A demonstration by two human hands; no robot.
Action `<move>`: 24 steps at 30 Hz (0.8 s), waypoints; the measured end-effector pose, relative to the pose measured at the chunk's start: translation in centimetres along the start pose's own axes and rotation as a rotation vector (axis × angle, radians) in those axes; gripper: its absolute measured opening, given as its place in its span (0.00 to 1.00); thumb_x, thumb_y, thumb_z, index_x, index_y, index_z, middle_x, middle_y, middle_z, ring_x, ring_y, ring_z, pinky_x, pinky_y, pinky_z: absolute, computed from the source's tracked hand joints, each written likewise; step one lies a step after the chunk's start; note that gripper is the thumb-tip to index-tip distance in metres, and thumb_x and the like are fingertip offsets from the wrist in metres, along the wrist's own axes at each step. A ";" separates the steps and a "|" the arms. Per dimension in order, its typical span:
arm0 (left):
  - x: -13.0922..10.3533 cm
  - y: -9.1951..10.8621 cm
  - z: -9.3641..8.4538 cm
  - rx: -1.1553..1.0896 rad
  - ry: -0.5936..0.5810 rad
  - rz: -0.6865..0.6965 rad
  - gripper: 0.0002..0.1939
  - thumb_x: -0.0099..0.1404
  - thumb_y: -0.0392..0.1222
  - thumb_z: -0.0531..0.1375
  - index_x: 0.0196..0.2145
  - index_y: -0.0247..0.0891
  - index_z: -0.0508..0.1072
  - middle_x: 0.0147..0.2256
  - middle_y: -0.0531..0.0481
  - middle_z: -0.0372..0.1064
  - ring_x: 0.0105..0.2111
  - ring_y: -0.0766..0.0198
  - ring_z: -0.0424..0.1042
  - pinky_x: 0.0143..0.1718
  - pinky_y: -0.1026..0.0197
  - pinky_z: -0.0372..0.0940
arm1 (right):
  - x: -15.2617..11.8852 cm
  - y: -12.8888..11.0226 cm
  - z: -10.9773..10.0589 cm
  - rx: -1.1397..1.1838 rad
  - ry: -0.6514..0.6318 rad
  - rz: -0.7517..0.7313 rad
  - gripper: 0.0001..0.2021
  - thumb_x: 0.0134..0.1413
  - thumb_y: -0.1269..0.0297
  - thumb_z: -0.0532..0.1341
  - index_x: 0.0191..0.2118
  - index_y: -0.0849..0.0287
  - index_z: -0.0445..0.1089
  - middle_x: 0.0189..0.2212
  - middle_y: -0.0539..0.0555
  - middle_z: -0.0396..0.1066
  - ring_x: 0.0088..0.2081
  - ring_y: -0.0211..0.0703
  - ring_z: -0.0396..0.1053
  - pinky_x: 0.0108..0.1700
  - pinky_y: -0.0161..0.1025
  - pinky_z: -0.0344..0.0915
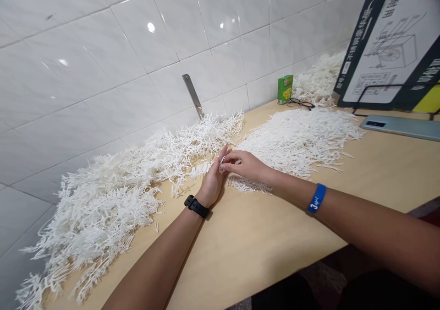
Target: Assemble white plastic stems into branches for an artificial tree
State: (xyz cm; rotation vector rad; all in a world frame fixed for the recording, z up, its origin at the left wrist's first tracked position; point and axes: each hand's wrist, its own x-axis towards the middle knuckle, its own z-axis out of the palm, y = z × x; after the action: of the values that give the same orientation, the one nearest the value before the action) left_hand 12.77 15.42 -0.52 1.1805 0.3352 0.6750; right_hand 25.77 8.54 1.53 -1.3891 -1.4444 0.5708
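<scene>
My left hand (212, 182), with a black watch band at its wrist, is raised over the table between two white heaps. It is closed around a white branched plastic piece (202, 168), whose twigs stick out past the hand's left side. My right hand (242, 164) meets it from the right, thumb and fingers pinched together at the left fingertips. What the right fingers pinch is too small to make out. Left of the hands lies a long heap of white branched pieces (137, 186). Thin white straight sticks (299, 140) are piled to the right.
A tiled wall (120, 62) borders the wooden table (233, 250), with a metal strip (193, 95) leaning there. Farther right are a green box (285, 90), glasses (301, 103), another white heap (318, 78), a large printed carton (385, 49) and a phone (405, 126).
</scene>
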 end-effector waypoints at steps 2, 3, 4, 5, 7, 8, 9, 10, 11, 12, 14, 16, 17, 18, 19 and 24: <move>0.0 -0.3 0.0 0.008 -0.022 0.011 0.19 0.71 0.54 0.55 0.55 0.51 0.73 0.64 0.53 0.62 0.67 0.55 0.55 0.66 0.52 0.52 | 0.1 0.3 0.2 0.117 -0.026 0.076 0.09 0.53 0.61 0.60 0.27 0.60 0.71 0.31 0.52 0.70 0.34 0.41 0.67 0.37 0.39 0.61; 0.0 -0.4 0.0 0.012 -0.031 0.022 0.19 0.71 0.54 0.55 0.55 0.50 0.74 0.64 0.53 0.62 0.67 0.54 0.54 0.66 0.52 0.52 | 0.2 0.4 0.3 0.147 -0.041 0.094 0.09 0.52 0.61 0.60 0.25 0.60 0.69 0.28 0.50 0.68 0.31 0.40 0.65 0.35 0.38 0.60; 0.0 -0.5 0.0 0.015 -0.041 0.029 0.20 0.70 0.54 0.56 0.55 0.48 0.74 0.63 0.51 0.64 0.67 0.54 0.55 0.66 0.52 0.52 | 0.2 0.6 0.3 0.153 -0.058 0.097 0.10 0.51 0.61 0.59 0.23 0.59 0.66 0.25 0.49 0.65 0.29 0.39 0.63 0.33 0.37 0.58; 0.1 -0.5 0.0 0.018 -0.048 0.032 0.21 0.69 0.55 0.56 0.55 0.46 0.75 0.61 0.49 0.67 0.66 0.53 0.56 0.66 0.52 0.52 | 0.3 0.7 0.3 0.138 -0.076 0.091 0.10 0.50 0.62 0.59 0.22 0.59 0.63 0.23 0.47 0.62 0.27 0.37 0.60 0.31 0.37 0.55; 0.2 -0.6 0.0 0.037 -0.035 0.029 0.24 0.68 0.57 0.57 0.54 0.40 0.76 0.56 0.44 0.72 0.64 0.51 0.60 0.65 0.51 0.54 | 0.3 0.9 0.3 0.088 -0.101 0.072 0.10 0.48 0.63 0.56 0.20 0.58 0.58 0.20 0.45 0.57 0.25 0.36 0.56 0.29 0.36 0.51; 0.2 -0.7 0.0 0.051 -0.010 0.026 0.25 0.68 0.58 0.58 0.52 0.38 0.76 0.52 0.42 0.75 0.62 0.50 0.63 0.64 0.51 0.56 | 0.3 0.9 0.4 0.065 -0.102 0.060 0.10 0.48 0.64 0.55 0.20 0.57 0.56 0.20 0.45 0.55 0.25 0.36 0.54 0.29 0.36 0.49; 0.3 -0.8 -0.1 0.067 0.022 0.026 0.25 0.67 0.58 0.58 0.51 0.37 0.77 0.49 0.41 0.76 0.61 0.49 0.65 0.62 0.51 0.58 | 0.2 1.0 0.5 0.047 -0.094 0.042 0.10 0.47 0.64 0.55 0.20 0.57 0.56 0.21 0.45 0.55 0.25 0.36 0.54 0.29 0.36 0.49; 0.4 -0.8 -0.1 0.082 0.055 0.028 0.24 0.66 0.58 0.59 0.49 0.37 0.78 0.47 0.41 0.78 0.59 0.49 0.67 0.61 0.51 0.60 | 0.2 0.9 0.6 0.032 -0.078 0.022 0.09 0.47 0.65 0.54 0.20 0.57 0.55 0.22 0.45 0.55 0.26 0.36 0.55 0.29 0.36 0.50; 0.5 -0.9 -0.3 0.094 0.084 0.029 0.22 0.66 0.57 0.60 0.46 0.37 0.79 0.44 0.41 0.79 0.58 0.49 0.69 0.60 0.51 0.61 | 0.1 0.9 0.7 0.021 -0.060 0.003 0.09 0.47 0.65 0.53 0.20 0.57 0.54 0.23 0.46 0.55 0.27 0.36 0.55 0.30 0.36 0.50; 0.6 -1.0 -0.4 0.101 0.106 0.028 0.21 0.66 0.57 0.60 0.44 0.37 0.79 0.42 0.41 0.79 0.56 0.49 0.70 0.58 0.52 0.63 | 0.0 0.8 0.8 0.013 -0.043 -0.010 0.09 0.47 0.66 0.53 0.20 0.57 0.54 0.23 0.46 0.55 0.27 0.36 0.56 0.31 0.36 0.51; 0.9 -1.0 -0.7 0.080 0.149 0.032 0.20 0.67 0.57 0.58 0.39 0.37 0.78 0.39 0.41 0.79 0.54 0.51 0.73 0.55 0.52 0.66 | -0.3 0.5 1.1 0.011 -0.031 -0.011 0.09 0.48 0.67 0.53 0.20 0.57 0.54 0.24 0.47 0.57 0.28 0.37 0.57 0.32 0.36 0.53; 1.2 -0.8 -1.1 0.026 0.226 0.031 0.22 0.69 0.58 0.54 0.34 0.36 0.76 0.37 0.41 0.79 0.50 0.52 0.75 0.53 0.52 0.67 | -0.6 0.1 1.3 0.018 -0.057 -0.006 0.09 0.49 0.68 0.53 0.20 0.57 0.56 0.25 0.48 0.60 0.30 0.38 0.60 0.34 0.36 0.55; 1.2 -0.7 -1.2 -0.005 0.264 0.029 0.23 0.70 0.58 0.52 0.32 0.36 0.74 0.36 0.40 0.79 0.48 0.53 0.76 0.52 0.52 0.68 | -0.7 -0.1 1.3 0.013 -0.070 -0.021 0.09 0.48 0.69 0.54 0.20 0.57 0.57 0.26 0.49 0.62 0.31 0.39 0.61 0.35 0.37 0.56; 1.3 -0.5 -1.2 -0.028 0.288 0.027 0.24 0.71 0.58 0.50 0.32 0.36 0.74 0.36 0.40 0.79 0.48 0.54 0.76 0.52 0.52 0.68 | -0.8 -0.2 1.3 -0.007 -0.074 -0.048 0.09 0.48 0.70 0.54 0.20 0.58 0.57 0.28 0.50 0.64 0.32 0.40 0.63 0.36 0.37 0.58; 1.2 -0.3 -1.2 -0.039 0.291 0.021 0.25 0.72 0.58 0.49 0.33 0.36 0.74 0.37 0.40 0.79 0.48 0.55 0.76 0.52 0.52 0.68 | -0.8 -0.2 1.2 -0.041 -0.065 -0.081 0.09 0.48 0.71 0.54 0.20 0.58 0.57 0.29 0.51 0.65 0.33 0.40 0.64 0.37 0.37 0.59; 0.6 0.4 -0.6 -0.014 0.221 0.028 0.26 0.73 0.57 0.46 0.47 0.37 0.76 0.56 0.40 0.71 0.58 0.54 0.68 0.58 0.52 0.63 | -0.1 0.9 -0.9 -0.347 0.115 -0.138 0.08 0.50 0.77 0.54 0.32 0.59 0.68 0.39 0.56 0.67 0.42 0.46 0.66 0.46 0.43 0.62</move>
State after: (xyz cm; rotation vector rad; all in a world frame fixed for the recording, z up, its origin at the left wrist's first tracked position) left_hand 12.76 16.35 -0.30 1.1015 0.4992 0.8335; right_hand 26.89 8.35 1.05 -1.5461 -1.5810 0.1519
